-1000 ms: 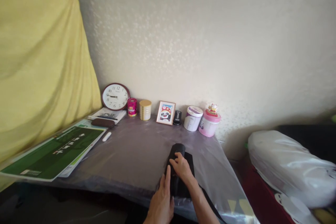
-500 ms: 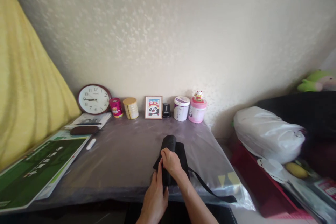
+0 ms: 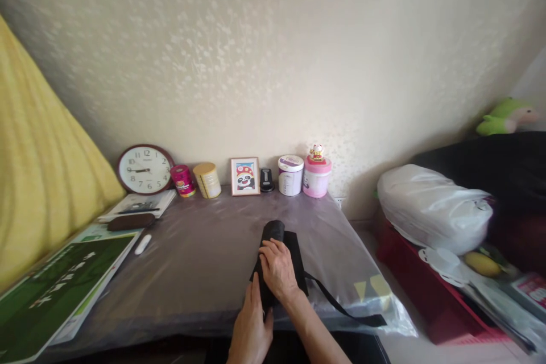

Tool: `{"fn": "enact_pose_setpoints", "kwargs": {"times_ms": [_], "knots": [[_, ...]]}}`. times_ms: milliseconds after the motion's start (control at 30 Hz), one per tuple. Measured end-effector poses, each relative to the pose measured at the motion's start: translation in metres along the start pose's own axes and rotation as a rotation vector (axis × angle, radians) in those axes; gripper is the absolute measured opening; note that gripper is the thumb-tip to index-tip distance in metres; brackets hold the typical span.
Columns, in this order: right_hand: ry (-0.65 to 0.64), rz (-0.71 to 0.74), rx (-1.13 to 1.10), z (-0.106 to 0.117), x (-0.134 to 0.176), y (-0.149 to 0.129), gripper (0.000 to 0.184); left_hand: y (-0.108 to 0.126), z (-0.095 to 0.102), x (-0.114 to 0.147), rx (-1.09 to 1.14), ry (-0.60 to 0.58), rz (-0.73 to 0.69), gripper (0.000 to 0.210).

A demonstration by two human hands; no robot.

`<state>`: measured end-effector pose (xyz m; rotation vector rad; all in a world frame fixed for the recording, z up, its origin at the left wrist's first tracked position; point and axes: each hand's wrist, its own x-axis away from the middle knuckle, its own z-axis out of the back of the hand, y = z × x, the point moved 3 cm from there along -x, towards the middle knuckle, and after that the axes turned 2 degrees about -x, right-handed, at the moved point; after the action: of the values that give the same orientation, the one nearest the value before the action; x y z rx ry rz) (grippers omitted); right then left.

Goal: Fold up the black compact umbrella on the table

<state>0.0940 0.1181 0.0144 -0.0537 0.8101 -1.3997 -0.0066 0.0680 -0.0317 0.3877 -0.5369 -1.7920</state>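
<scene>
A partly rolled black fabric roll-up pouch (image 3: 273,231) lies on the table, its flat part (image 3: 294,244) spread to the right of the roll. From it a black strap (image 3: 333,298) trails right toward the table's front edge. My right hand (image 3: 279,269) lies over the top of the roll, fingers bent around it. At the near left end my left hand (image 3: 252,318) grips the roll, fingers straight along its side and thumb at the end. The roll's inside is hidden.
A plastic-covered table (image 3: 191,261) holds a clock (image 3: 145,169), two cans, a panda picture (image 3: 245,177) and two lidded tubs along the wall. Left are a green book (image 3: 63,284), a brown case (image 3: 131,222) and a white object (image 3: 143,244). A red bin (image 3: 422,284) stands right.
My right hand has changed from a pinching grip to fingers laid over the roll. My left hand stays at its near end. The view has shifted slightly.
</scene>
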Motion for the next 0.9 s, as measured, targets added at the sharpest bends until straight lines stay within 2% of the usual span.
{"fn": "enact_pose_setpoints", "kwargs": {"times_ms": [200, 300, 367, 467, 633, 767, 900], "knots": [[0.018, -0.025, 0.005, -0.020, -0.026, 0.035, 0.032, 0.011, 0.004, 0.001, -0.153, -0.092, 0.028, 0.065], [0.133, -0.068, -0.015, -0.025, -0.036, 0.058, 0.039, 0.014, 0.004, 0.001, -0.171, -0.101, 0.064, 0.068], [0.257, -0.176, -0.061, -0.029, -0.036, 0.076, 0.046, 0.015, 0.001, -0.001, -0.190, -0.105, 0.076, 0.072], [0.285, -0.351, -0.132, -0.044, -0.031, 0.091, 0.060, 0.017, -0.006, -0.006, -0.258, -0.119, 0.097, 0.080], [0.188, -0.462, -0.063, -0.052, -0.030, 0.073, 0.078, 0.019, -0.014, -0.015, -0.265, -0.136, 0.133, 0.075], [0.084, -0.526, -0.001, -0.042, -0.033, 0.056, 0.075, 0.018, -0.010, -0.016, -0.103, -0.121, 0.150, 0.071], [0.068, -0.529, 0.008, -0.035, -0.034, 0.052, 0.074, 0.010, 0.000, -0.007, 0.154, -0.134, 0.180, 0.072]]}}
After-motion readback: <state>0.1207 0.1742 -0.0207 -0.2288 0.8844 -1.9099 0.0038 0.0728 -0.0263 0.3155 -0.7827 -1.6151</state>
